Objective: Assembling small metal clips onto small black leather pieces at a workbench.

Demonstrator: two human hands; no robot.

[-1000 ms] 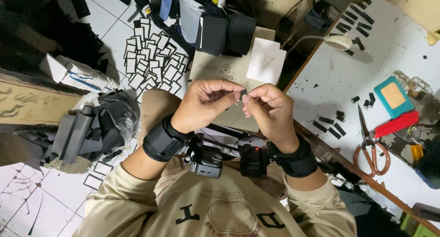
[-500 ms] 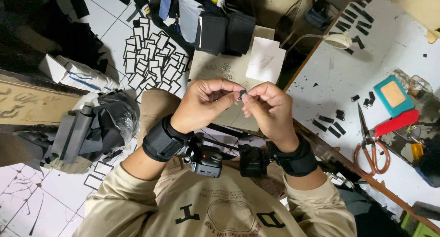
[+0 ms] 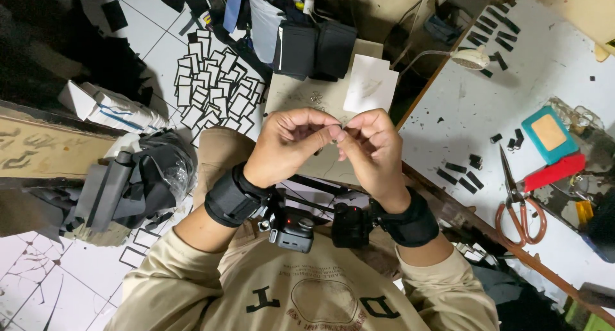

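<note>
Pinching a very small dark piece between them, the left hand and the right hand meet fingertip to fingertip above a tan board lying over the lap. The fingers of both hands are curled and pressed together on the piece, which is too small to identify. Compared with a second ago, the hands hold the same place and the same grip; no shift is visible. Each wrist carries a black strap with a small camera mounted beneath. A white sheet lies on the board's far edge. To the right, on the white bench, lie scissors, a teal block and scattered black strips. Black-edged white squares cover the tiled floor at upper left.
</note>
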